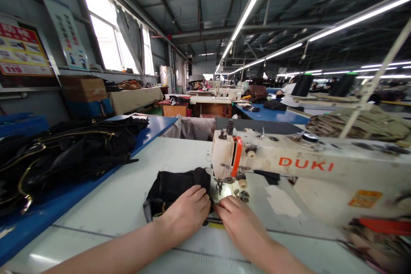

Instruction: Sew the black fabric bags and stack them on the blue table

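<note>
A black fabric piece (176,188) lies bunched on the pale table of a sewing machine (276,158), left of its needle. A bit of gold trim shows along its lower left edge. My left hand (192,205) is on the right part of the fabric, its fingers bent over and gripping it. Just in front of the needle area, my right hand (236,216) has its fingers drawn together at the fabric's right edge; its fingertips are partly hidden. A small lamp lights the spot beside the needle.
On a blue table (105,184) to the left lies a heap of black fabric pieces with gold zips (64,150). A light paper patch (282,201) is on the machine bed. Thread cones (302,85) and folded khaki cloth (362,122) stand behind the machine.
</note>
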A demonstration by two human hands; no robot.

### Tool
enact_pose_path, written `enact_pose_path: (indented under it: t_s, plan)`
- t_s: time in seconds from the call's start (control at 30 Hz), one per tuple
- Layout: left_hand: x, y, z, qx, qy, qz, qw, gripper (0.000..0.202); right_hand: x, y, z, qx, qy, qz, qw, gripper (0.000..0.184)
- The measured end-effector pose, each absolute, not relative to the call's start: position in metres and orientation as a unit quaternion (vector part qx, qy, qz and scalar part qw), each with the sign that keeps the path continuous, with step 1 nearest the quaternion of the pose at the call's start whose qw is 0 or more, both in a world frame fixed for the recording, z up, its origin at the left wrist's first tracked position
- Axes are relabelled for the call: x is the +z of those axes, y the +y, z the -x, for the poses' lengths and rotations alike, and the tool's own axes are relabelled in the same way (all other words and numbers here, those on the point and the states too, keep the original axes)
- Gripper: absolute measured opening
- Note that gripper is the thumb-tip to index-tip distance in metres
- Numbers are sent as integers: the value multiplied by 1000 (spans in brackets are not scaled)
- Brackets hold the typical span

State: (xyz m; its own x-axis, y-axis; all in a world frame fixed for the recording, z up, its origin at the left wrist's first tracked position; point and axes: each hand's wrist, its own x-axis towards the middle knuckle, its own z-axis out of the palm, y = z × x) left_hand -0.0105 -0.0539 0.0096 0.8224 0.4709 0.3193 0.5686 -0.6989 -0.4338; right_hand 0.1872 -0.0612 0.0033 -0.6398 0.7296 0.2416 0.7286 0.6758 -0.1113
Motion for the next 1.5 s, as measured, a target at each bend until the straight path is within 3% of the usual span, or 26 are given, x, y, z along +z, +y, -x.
enact_pose_path:
  t_s: [0.57, 0.73, 0.83, 1.07, 1.5]
  plan:
    - [-6, -38, 13, -115, -246, 933, 235, 16, 9, -66, -203, 30, -897, 411, 160, 18]
    - [-9, -40, 17, -134, -271, 929, 215, 22, 23, -56, -279, 8, -840, 515, 171, 27]
    - [-9, -41, 18, -129, -285, 930, 194, 24, 17, -46, -333, -30, -763, 632, 135, 28]
    - [-12, -41, 20, -149, -297, 927, 174, 30, 4, -39, -358, -39, -747, 655, 107, 21]
    - [-9, -45, 20, -191, -308, 919, 157, 26, 16, -49, -354, -104, -724, 658, 182, 25]
